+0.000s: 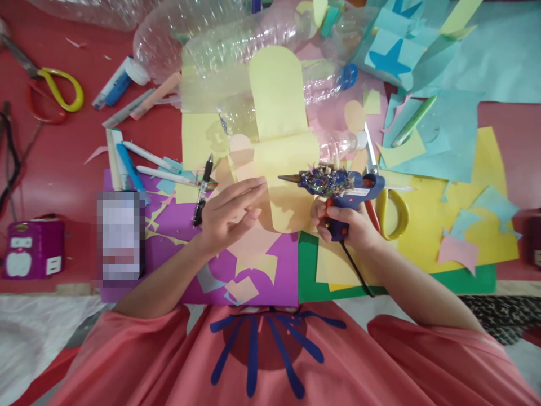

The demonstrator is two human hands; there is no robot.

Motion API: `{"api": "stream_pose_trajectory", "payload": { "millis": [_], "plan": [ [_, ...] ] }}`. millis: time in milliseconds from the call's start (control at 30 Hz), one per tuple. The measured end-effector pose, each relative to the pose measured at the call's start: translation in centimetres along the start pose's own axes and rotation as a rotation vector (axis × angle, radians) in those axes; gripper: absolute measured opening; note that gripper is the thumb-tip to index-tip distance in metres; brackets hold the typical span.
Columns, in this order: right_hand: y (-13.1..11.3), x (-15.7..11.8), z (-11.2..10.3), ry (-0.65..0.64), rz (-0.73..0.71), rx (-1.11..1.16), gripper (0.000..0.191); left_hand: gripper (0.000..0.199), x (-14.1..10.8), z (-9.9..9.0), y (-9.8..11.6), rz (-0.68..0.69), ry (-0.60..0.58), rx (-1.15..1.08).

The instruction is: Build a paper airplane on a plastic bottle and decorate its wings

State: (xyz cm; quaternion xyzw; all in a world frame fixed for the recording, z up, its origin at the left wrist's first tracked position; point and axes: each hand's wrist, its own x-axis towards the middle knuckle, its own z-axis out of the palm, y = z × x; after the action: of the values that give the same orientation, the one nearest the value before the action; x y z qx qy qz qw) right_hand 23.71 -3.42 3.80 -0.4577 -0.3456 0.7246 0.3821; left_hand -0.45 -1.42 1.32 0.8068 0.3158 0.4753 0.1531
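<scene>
from the head camera, the right hand (pixel 349 223) is wrapped around the handle of a dark blue glue gun (pixel 359 194). its fingers are curled in close, with the glue gun held inside them. a small red light shows on the glue gun, and a black cord (pixel 357 268) hangs down from the handle. bits of fluff and shiny stuff are stuck all over the front part. the tip points to the left, over a pale yellow paper (pixel 279 90) with round ends. i cannot tell if the tip touches it.

the left hand (pixel 228 214) has its fingers out straight and the thumb a bit apart. i see nothing held in it. the fingertips are right at the left edge of the pale yellow paper, but i cannot tell if they touch.

the pale yellow paper is in the middle, between and above the two hands. a black and clear pen (pixel 204 192) lies just beside the left hand. scissors with yellow and red handles (pixel 406 217) lie next to the right hand. under the left arm is a purple sheet (pixel 283 282) with paper scraps on it. a green sheet (pixel 308 254) is by the right arm. clear plastic bottles (pixel 236 42) lie at the top.
</scene>
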Motion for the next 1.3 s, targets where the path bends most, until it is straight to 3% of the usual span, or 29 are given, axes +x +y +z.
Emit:
{"api": "stream_pose_trajectory", "payload": {
  "millis": [267,433,500,600,700,800,900,1033,1167,1200,1300],
  "plan": [
    [-0.1,0.3,-0.8,0.092,-0.114,0.071,0.014,0.033,0.0,-0.6,-1.2,-0.079,0.188,0.101],
    [-0.5,0.5,-1.0,0.170,-0.195,0.155,0.009,0.048,0.2,-2.1,-4.6,-0.244,0.440,0.176],
    [-0.6,0.6,-0.9,0.180,-0.215,0.167,0.008,0.057,0.2,-3.2,-6.3,-0.370,0.424,0.207],
    [-0.7,0.5,-0.9,0.175,-0.223,0.172,0.007,0.053,0.3,-4.6,-8.0,-0.568,0.262,0.314],
    [-0.7,0.4,-1.0,0.156,-0.211,0.171,0.008,0.064,0.7,-5.2,-8.2,-0.745,0.035,0.428],
    [-0.6,0.4,-1.1,0.144,-0.203,0.172,0.009,0.064,1.2,-4.9,-7.6,-0.857,-0.055,0.509],
    [-0.5,0.4,-1.1,0.139,-0.200,0.171,0.009,0.061,1.1,-4.7,-7.4,-0.827,-0.041,0.535],
    [-0.5,0.5,-1.0,0.131,-0.209,0.165,0.008,0.051,0.7,-5.1,-7.6,-0.642,0.042,0.462],
    [-0.4,0.5,-1.1,0.126,-0.221,0.157,0.008,0.019,1.5,-5.2,-6.5,-0.286,0.399,0.378],
    [-0.4,0.5,-1.1,0.124,-0.222,0.155,0.008,0.018,1.8,-5.0,-6.0,-0.251,0.445,0.394],
    [-0.5,0.5,-1.0,0.129,-0.221,0.147,0.008,0.020,2.3,-4.5,-4.6,-0.304,0.389,0.347]
  ]
}}
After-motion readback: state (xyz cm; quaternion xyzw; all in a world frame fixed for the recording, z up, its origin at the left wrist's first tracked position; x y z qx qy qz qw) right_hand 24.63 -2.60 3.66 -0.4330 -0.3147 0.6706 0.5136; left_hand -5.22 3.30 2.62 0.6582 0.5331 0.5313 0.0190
